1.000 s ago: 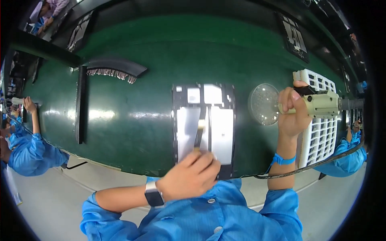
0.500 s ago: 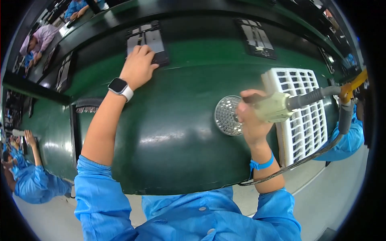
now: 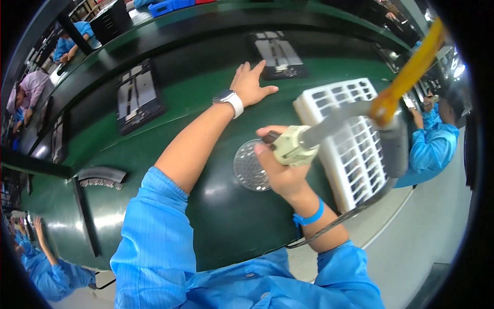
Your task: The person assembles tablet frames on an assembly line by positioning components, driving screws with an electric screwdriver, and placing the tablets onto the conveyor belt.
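My left hand (image 3: 250, 86), with a watch on its wrist, is stretched out over the green bench with its fingers spread. Its fingertips are at the near left edge of an opened tablet-like device (image 3: 278, 54), dark with grey plates inside; I cannot tell whether they touch. In my right hand (image 3: 286, 175) is a pale green power screwdriver (image 3: 294, 146), whose dark tip points left and whose grey cable runs off to the right. Below the tool lies a round, shiny dish (image 3: 248, 167) with a pattern of small holes, partly hidden by the hand.
A second opened tablet-like device (image 3: 138, 98) lies at the left. To the right, a white grid tray (image 3: 337, 198) holds dark pieces. A yellow arm (image 3: 411, 72) hangs above it. A black brush (image 3: 103, 175) lies left. Co-workers in blue sit at both sides.
My left hand has left the one tablet-like device and reached right, toward the other. The view has turned right. My right hand keeps the screwdriver above the dish.
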A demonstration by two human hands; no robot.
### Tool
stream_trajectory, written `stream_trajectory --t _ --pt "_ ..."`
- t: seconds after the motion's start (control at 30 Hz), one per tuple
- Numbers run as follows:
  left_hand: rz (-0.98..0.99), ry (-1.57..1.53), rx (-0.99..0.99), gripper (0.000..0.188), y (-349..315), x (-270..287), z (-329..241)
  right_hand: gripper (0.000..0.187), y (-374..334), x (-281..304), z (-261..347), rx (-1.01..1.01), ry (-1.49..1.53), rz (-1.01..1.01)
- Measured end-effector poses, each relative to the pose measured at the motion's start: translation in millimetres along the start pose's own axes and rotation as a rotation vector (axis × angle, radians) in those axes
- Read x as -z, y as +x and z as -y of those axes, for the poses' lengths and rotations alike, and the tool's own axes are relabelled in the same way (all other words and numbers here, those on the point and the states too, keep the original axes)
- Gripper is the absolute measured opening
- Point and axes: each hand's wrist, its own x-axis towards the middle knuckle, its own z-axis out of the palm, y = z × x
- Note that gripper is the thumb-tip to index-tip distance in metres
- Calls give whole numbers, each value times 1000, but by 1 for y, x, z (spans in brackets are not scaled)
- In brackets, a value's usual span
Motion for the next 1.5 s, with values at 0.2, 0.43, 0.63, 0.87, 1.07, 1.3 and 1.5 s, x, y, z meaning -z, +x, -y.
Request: stream_trajectory --t 0.2,0.43,0.63,0.87,1.07,1.3,1.5 --pt "-38 166 100 59 41 -40 -20 23 5 17 8 -23 -57 -66" --pt "-508 -341 103 43 55 -51 -6 39 9 24 13 -20 -175 70" --pt "-220 -1341 486 51 22 29 0 38 8 29 7 -327 119 -99" --pt "-299 -1152 541 51 -165 138 -3 21 0 11 7 -293 209 -48" --pt "-374 -985 716 50 -300 172 -32 21 -8 -1 4 -345 204 -6" --pt "-287 -411 681 43 -344 155 -36 18 -11 -3 -3 -433 260 -33" --pt "-90 206 248 63 -339 145 -40 18 -13 -1 -3 -434 249 -38"
